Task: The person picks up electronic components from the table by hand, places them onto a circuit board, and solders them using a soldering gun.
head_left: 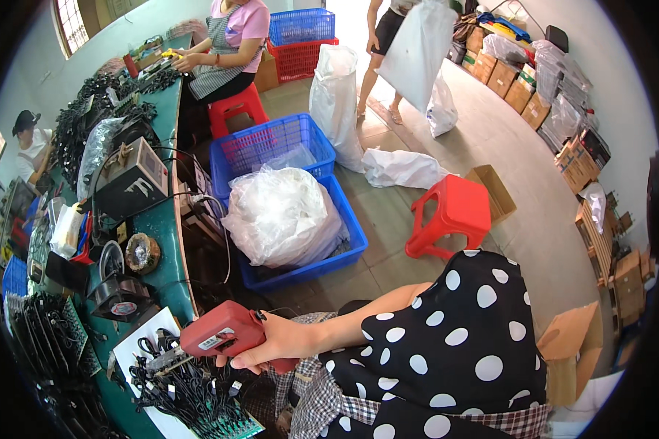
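Observation:
My right hand (289, 338) is closed around a dark red pistol-shaped hand tool (223, 331), its boxy body pointing left over the bench edge. Below the tool lies a bundle of black cables (190, 388) with small plugs, spread over green circuit boards (243, 426) and a white board (154, 326). A greyish narrow piece (167, 361) shows near the tool's front end; whether it belongs to the tool, I cannot tell. My left hand is out of view.
The green bench (154, 219) carries a control box (133, 178), a small fan (121, 293), a solder-like coil (143, 252) and more circuit boards. Blue crates (348, 252) with a white bag stand beside it. A red stool (458, 208), cartons and two or more people are farther off.

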{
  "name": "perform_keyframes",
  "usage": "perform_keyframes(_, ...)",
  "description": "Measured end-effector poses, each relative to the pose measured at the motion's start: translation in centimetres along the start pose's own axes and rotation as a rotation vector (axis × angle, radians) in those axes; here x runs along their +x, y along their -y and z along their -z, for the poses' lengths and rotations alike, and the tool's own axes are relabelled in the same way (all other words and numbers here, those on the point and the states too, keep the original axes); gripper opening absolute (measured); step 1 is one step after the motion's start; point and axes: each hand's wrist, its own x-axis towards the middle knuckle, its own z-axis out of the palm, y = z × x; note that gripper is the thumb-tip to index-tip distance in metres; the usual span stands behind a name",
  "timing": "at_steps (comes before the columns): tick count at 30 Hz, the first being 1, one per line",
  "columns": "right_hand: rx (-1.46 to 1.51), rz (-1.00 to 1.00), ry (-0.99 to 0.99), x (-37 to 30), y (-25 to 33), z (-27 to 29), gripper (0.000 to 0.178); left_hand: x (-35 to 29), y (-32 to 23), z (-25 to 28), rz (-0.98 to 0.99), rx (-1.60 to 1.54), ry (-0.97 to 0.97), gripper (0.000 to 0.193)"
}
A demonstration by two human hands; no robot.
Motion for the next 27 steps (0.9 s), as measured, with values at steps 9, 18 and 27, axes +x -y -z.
perform_keyframes(9,0.014,0.033,-0.033,-0.6,0.4,-0.4,0.035,-0.3,-0.4,-0.1,-0.054,-0.019,-0.023,0.026)
perform_keyframes(18,0.025,-0.027,-0.077,-0.9,0.9,-1.1,0.040,-1.4,-1.3,0.2,0.054,-0.279,-0.077,0.023)
perform_keyframes(27,-0.060,-0.116,-0.082,-0.5,-2.3,-1.8,0.041,-5.0,0.0,-2.9,0.302,-0.678,-0.008,0.020)
